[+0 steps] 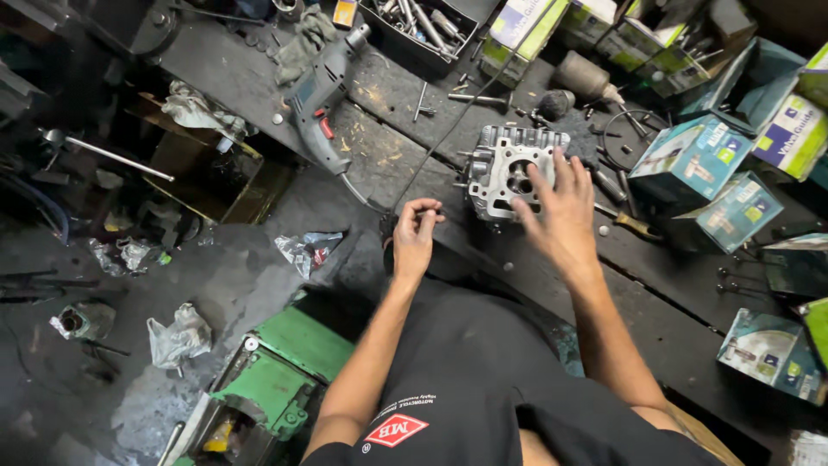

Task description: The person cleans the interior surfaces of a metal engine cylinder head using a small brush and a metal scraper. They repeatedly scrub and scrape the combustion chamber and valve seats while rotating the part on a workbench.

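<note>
My right hand lies spread, fingers open, on the near right side of the grey metal cylinder head, which sits on the dark desk just ahead of me. My left hand hovers just left of it, its grip pinched shut, fingertips together on something too small to make out. Farther off to the left lies an electric drill, its cord running back toward me. Teal and green cardboard boxes crowd the right side of the desk, and a screwdriver lies just right of my right hand.
</note>
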